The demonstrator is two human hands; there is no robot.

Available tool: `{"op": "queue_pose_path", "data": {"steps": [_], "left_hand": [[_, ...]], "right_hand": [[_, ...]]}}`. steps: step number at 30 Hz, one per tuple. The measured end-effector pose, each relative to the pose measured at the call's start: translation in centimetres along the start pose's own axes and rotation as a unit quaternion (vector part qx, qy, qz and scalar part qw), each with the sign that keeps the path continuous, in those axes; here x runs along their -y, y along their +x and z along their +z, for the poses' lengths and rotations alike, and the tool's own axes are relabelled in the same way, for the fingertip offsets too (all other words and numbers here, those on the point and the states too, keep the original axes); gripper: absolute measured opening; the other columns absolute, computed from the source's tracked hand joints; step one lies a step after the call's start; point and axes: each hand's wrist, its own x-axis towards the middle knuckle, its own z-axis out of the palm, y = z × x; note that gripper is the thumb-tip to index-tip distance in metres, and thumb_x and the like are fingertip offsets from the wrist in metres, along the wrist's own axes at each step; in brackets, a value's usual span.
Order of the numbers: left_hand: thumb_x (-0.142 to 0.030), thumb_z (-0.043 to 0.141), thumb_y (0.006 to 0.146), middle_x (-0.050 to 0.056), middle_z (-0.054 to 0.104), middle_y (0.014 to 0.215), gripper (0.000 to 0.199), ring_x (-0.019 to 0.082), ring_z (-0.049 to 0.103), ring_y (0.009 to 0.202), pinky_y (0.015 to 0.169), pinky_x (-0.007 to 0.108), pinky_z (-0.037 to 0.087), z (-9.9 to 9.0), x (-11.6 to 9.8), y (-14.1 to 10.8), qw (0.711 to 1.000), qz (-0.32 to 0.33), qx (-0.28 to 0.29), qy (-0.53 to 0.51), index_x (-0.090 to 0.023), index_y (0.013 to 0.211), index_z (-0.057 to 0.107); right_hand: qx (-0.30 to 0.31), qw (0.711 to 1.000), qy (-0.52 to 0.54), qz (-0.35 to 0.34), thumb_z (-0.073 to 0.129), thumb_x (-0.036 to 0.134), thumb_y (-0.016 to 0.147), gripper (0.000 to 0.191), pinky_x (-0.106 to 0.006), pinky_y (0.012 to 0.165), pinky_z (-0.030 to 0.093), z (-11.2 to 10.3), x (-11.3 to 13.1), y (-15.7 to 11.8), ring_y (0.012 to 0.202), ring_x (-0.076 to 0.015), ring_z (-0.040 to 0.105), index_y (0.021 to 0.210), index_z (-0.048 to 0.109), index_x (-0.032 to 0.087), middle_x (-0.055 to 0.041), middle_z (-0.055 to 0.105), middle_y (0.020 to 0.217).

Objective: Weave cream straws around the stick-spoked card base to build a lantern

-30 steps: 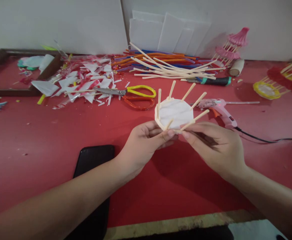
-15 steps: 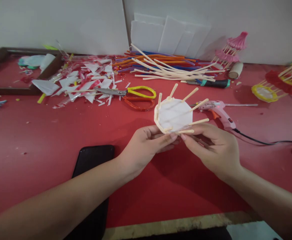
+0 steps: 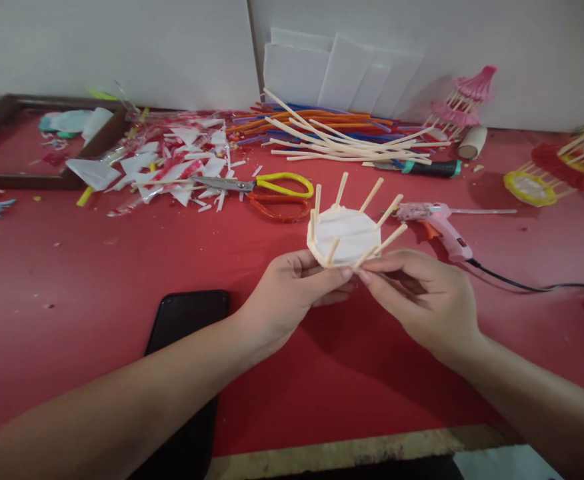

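Note:
Above the red table I hold a white paper disc (image 3: 347, 233) with several short cream sticks standing up around its rim and a cream edging along its left side. My left hand (image 3: 307, 287) is closed on the disc's near left edge, thumb on top and fingers beneath. At the near right edge, my right hand (image 3: 417, 290) pinches the rim beside the base of one stick. Just beyond lie scissors (image 3: 282, 187) with a yellow and a red handle. A pink glue gun (image 3: 442, 227) rests to the right.
Cream pipe cleaners (image 3: 342, 140) lie over orange and blue ones at the back. White and red scraps (image 3: 182, 160) are heaped left of them. A black phone (image 3: 189, 320) is under my left forearm. Pink (image 3: 465, 100) and red-yellow models (image 3: 532, 187) stand right. A cord (image 3: 522, 287) trails rightward.
The disc has tipped in my hands, so its face looks flatter and the sticks point more upward. Both hands keep nearly the same place and grip.

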Motion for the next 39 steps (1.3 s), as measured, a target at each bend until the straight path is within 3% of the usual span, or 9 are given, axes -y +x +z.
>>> {"op": "queue_pose_path", "data": {"steps": [3, 7, 15, 20, 25, 31, 35, 39], "left_hand": [[-0.016, 0.082, 0.074, 0.002, 0.078, 0.081, 0.009, 0.010, 0.072, 0.072, 0.073, 0.020, 0.059, 0.1, 0.0, 0.0, 1.000, 0.009, -0.003, -0.011, -0.014, 0.081, 0.078], [-0.015, 0.081, 0.075, 0.002, 0.078, 0.080, 0.008, 0.010, 0.072, 0.072, 0.074, 0.019, 0.059, 0.0, -0.1, 0.1, 1.000, 0.010, -0.021, -0.005, -0.014, 0.082, 0.078], [-0.016, 0.081, 0.075, 0.003, 0.079, 0.080, 0.008, 0.010, 0.073, 0.071, 0.072, 0.018, 0.060, -0.2, -0.2, 0.2, 0.999, 0.010, -0.034, 0.008, -0.014, 0.082, 0.078], [-0.018, 0.083, 0.073, 0.003, 0.079, 0.080, 0.011, 0.011, 0.073, 0.070, 0.070, 0.019, 0.060, -0.8, -0.3, 0.4, 0.996, 0.056, -0.071, 0.025, -0.015, 0.082, 0.078], [-0.023, 0.084, 0.072, 0.002, 0.079, 0.079, 0.015, 0.010, 0.071, 0.070, 0.070, 0.020, 0.060, -1.1, -0.6, 0.5, 0.987, 0.111, -0.097, 0.061, -0.016, 0.083, 0.077], [-0.023, 0.078, 0.077, 0.004, 0.080, 0.094, 0.017, 0.015, 0.074, 0.085, 0.077, 0.022, 0.057, -1.0, -0.6, 0.2, 0.946, 0.187, -0.107, 0.243, -0.017, 0.093, 0.076], [-0.023, 0.076, 0.079, 0.004, 0.080, 0.097, 0.015, 0.019, 0.074, 0.093, 0.078, 0.023, 0.056, -1.1, -0.6, 0.2, 0.922, 0.226, -0.099, 0.300, -0.016, 0.092, 0.074], [-0.019, 0.073, 0.079, 0.004, 0.080, 0.095, 0.015, 0.022, 0.074, 0.094, 0.076, 0.024, 0.055, -1.0, -0.6, 0.0, 0.907, 0.227, -0.084, 0.345, -0.018, 0.094, 0.075]], "right_hand": [[0.001, 1.000, -0.005, -0.010, 0.068, 0.018, 0.085, 0.007, -0.022, 0.068, 0.056, 0.0, -0.1, 0.0, 0.076, -0.0121, 0.070, 0.090, 0.071, 0.022, -0.0001, 0.075, 0.085], [-0.016, 0.994, -0.076, -0.074, 0.068, 0.015, 0.084, 0.008, -0.020, 0.059, 0.051, -0.2, 0.3, 0.3, 0.067, -0.0096, 0.066, 0.089, 0.071, 0.020, 0.0002, 0.073, 0.078], [0.010, 0.981, -0.150, -0.124, 0.067, 0.013, 0.085, 0.009, -0.019, 0.046, 0.039, -0.7, 0.6, 0.9, 0.048, -0.0060, 0.053, 0.088, 0.071, 0.021, 0.0036, 0.067, 0.064], [0.002, 0.977, -0.193, -0.093, 0.068, 0.020, 0.087, 0.004, -0.020, 0.052, 0.044, -1.6, -0.2, 0.9, 0.053, -0.0076, 0.057, 0.085, 0.071, 0.020, 0.0008, 0.070, 0.068], [-0.046, 0.978, -0.197, -0.039, 0.071, 0.031, 0.085, 0.012, -0.019, 0.049, 0.045, -2.5, -0.5, 1.0, 0.055, -0.0091, 0.060, 0.079, 0.070, 0.021, 0.0003, 0.071, 0.068], [0.007, 0.996, -0.036, 0.075, 0.070, 0.034, 0.086, 0.024, -0.018, 0.040, 0.040, -2.7, 0.8, 0.6, 0.043, -0.0070, 0.051, 0.066, 0.065, 0.021, 0.0046, 0.059, 0.051], [0.019, 0.997, 0.029, 0.070, 0.064, 0.029, 0.091, 0.013, -0.020, 0.047, 0.048, -2.3, 1.3, -0.5, 0.051, -0.0084, 0.059, 0.081, 0.069, 0.023, 0.0030, 0.067, 0.065], [-0.013, 0.999, -0.042, 0.002, 0.065, 0.024, 0.090, 0.006, -0.022, 0.049, 0.047, -2.0, 1.5, -0.9, 0.053, -0.0085, 0.058, 0.085, 0.069, 0.023, 0.0024, 0.067, 0.068]]}}
